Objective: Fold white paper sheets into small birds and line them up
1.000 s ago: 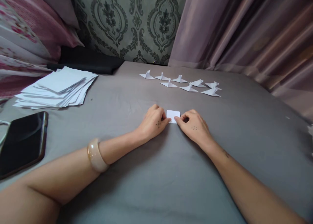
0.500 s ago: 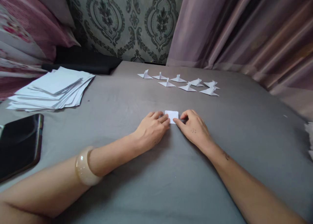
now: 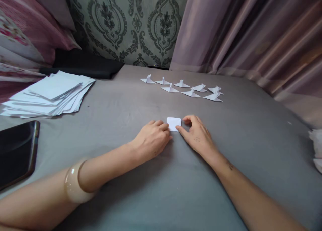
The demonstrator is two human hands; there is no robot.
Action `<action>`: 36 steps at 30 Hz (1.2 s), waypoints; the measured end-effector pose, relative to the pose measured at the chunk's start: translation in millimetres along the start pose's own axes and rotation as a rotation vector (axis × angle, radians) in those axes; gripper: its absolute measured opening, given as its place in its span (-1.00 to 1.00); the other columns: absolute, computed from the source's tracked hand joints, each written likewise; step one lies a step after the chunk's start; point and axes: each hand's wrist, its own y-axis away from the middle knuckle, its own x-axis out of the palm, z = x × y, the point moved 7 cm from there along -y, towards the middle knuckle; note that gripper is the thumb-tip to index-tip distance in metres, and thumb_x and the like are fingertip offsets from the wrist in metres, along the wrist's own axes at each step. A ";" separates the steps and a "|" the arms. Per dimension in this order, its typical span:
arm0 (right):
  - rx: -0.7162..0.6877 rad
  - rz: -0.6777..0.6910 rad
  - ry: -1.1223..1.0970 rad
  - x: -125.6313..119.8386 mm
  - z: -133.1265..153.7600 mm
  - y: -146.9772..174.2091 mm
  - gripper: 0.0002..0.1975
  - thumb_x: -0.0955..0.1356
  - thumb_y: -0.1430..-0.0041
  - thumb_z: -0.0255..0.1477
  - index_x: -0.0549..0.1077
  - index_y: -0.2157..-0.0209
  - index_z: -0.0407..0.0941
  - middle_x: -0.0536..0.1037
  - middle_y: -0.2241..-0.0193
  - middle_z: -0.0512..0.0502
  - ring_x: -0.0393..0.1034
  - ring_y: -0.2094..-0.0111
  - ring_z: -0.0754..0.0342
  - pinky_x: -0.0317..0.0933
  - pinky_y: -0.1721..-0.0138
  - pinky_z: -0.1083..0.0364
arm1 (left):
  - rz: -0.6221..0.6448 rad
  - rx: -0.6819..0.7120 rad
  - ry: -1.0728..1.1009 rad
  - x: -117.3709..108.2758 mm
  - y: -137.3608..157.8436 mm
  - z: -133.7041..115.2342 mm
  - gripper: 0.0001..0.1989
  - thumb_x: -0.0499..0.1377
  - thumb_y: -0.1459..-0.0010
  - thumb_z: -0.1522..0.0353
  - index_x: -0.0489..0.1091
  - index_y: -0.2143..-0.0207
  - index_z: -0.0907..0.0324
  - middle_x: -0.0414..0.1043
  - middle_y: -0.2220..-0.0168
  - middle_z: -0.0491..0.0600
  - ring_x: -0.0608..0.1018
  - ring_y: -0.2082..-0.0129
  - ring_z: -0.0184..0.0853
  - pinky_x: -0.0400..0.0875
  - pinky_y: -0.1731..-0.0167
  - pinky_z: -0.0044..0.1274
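- Centrally in the head view, a small white paper (image 3: 173,122) lies on the grey cloth (image 3: 130,204), between both hands.
- The left hand (image 3: 152,138) touches its left edge, fingers bent; I cannot tell whether they grip.
- The right hand (image 3: 197,135) rests its thumb on the lower right corner, forefinger spread apart.
- Beyond stand folded paper figures (image 3: 191,93).

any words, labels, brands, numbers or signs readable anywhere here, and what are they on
None can be read.
Small folded paper: no writing seen on the side facing up.
Paper stack: no writing seen.
Phone: screen dark, no text or brand seen.
Right hand: a cluster of dots, no letters.
Dark mark near the right wrist: too small and blurred to read.
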 end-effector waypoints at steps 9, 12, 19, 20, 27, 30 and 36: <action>-0.466 0.070 0.162 11.4 27.0 7.0 -0.59 0.15 -0.28 -0.52 0.37 -0.09 -0.01 0.39 -0.07 -0.11 0.25 -0.01 -0.10 0.20 -0.02 -0.09 | -0.013 -0.038 0.011 10.5 -3.6 -1.0 -0.72 -0.04 -0.33 0.31 0.26 0.06 0.34 0.24 -0.15 0.27 0.30 -0.15 -0.02 0.33 -0.02 -0.26; -0.415 0.059 0.129 10.9 22.0 3.8 -0.58 0.16 -0.28 -0.48 0.33 -0.14 -0.08 0.38 -0.08 -0.16 0.23 -0.03 -0.12 0.21 -0.04 -0.11 | -0.018 -0.035 0.040 9.6 -3.3 0.1 -0.76 -0.03 -0.32 0.30 0.24 0.11 0.29 0.26 -0.14 0.25 0.30 -0.16 -0.02 0.34 -0.02 -0.25; -0.388 0.029 0.036 7.9 20.0 -0.1 -0.57 0.19 -0.22 -0.49 0.31 -0.12 -0.15 0.41 -0.04 -0.20 0.25 -0.02 -0.11 0.21 -0.05 -0.11 | -0.112 -0.027 0.134 6.6 -3.9 11.8 -0.76 -0.04 -0.33 0.29 0.22 0.05 0.23 0.35 -0.08 0.16 0.34 -0.14 -0.10 0.34 -0.03 -0.26; -0.386 0.026 0.029 7.6 20.2 -0.1 -0.58 0.19 -0.21 -0.50 0.32 -0.10 -0.15 0.42 -0.03 -0.20 0.26 -0.01 -0.11 0.21 -0.05 -0.10 | -0.119 -0.023 0.132 7.3 -4.1 13.9 -0.74 -0.04 -0.33 0.29 0.22 0.02 0.24 0.35 -0.10 0.15 0.33 -0.15 -0.10 0.33 -0.05 -0.25; -0.313 -0.004 -0.007 3.0 18.8 7.6 -0.68 0.25 -0.18 -0.45 0.40 0.02 -0.12 0.45 0.10 -0.17 0.30 0.07 -0.08 0.24 0.01 -0.06 | -0.201 -0.006 0.028 4.1 -5.4 28.5 -0.70 -0.08 -0.36 0.30 0.36 0.05 0.23 0.30 -0.14 0.16 0.31 -0.15 -0.07 0.32 -0.04 -0.23; -0.302 -0.010 0.006 0.6 19.0 14.8 -0.74 0.26 -0.19 -0.41 0.44 0.10 -0.08 0.46 0.18 -0.14 0.32 0.12 -0.06 0.27 0.09 -0.04 | -0.232 0.051 -0.013 -1.1 -4.8 25.6 -0.70 -0.10 -0.35 0.37 0.41 0.10 0.24 0.32 -0.11 0.17 0.33 -0.11 -0.07 0.32 0.01 -0.25; -0.340 -0.022 0.037 -3.6 21.6 23.0 -0.76 0.26 -0.21 -0.39 0.47 0.12 -0.07 0.43 0.14 -0.16 0.33 0.12 -0.05 0.28 0.14 -0.01 | -0.195 0.159 0.156 -0.9 -5.1 15.1 -0.68 -0.10 -0.35 0.39 0.41 0.07 0.25 0.43 0.06 0.12 0.44 0.06 -0.24 0.37 0.04 -0.39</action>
